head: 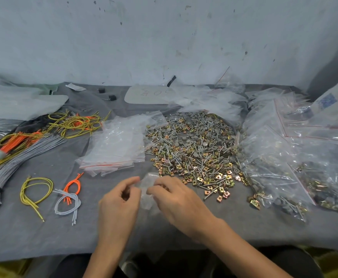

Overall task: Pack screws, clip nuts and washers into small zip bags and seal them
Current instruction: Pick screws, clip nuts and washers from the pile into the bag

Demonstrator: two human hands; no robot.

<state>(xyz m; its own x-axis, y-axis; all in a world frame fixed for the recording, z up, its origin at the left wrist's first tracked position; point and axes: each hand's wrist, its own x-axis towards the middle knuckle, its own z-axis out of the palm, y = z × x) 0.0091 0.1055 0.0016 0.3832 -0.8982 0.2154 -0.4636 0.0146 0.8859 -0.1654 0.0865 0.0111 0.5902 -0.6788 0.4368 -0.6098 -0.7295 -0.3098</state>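
On the wide grey cloth-covered table (43,237), close to its near edge, you hold one small clear plastic zip bag (147,189) between both hands. Your left hand (120,201) pinches its left side with curled fingers and your right hand (176,199) pinches its right side, so both grips are narrow and closed on the film. The bag is blurred, so I cannot tell whether it is filled or sealed; you appear to be working its mouth. Set both pinches just below the zip strip, pull evenly so the mouth lies level, and when sealing, press along the strip from one end to the other. Just beyond your right hand spreads the big loose heap of silver screws, brass-coloured clip nuts and grey round washers (194,149); its nearest strays lie near your knuckles and could catch the film. At the right lie large clear bags of packed hardware (274,157). Beyond your left hand sits the stack of empty red-striped zip bags (116,145). The yellow, orange and grey cords (23,155) lie at far left, well apart.
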